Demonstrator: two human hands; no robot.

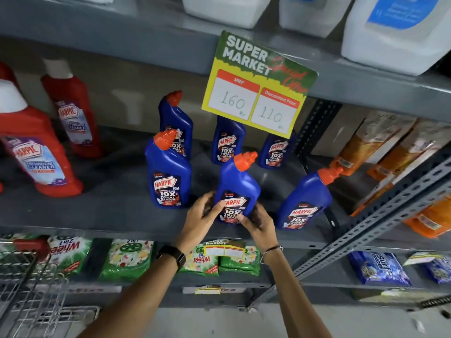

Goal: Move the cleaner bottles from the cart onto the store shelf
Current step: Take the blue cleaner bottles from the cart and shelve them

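left hand (203,214) and right hand (256,222): both clasp the base of one blue Harpic bottle (238,186) | bottle: upright on grey shelf (105,203), below the price sign (258,84) | cart (26,289): lower left of the sign

The price sign (258,84) hides the tops of 2 rear blue bottles (227,145). The wire cart (29,289) is cut off at the left edge. Upper white jugs (400,32) are cropped and blurred.
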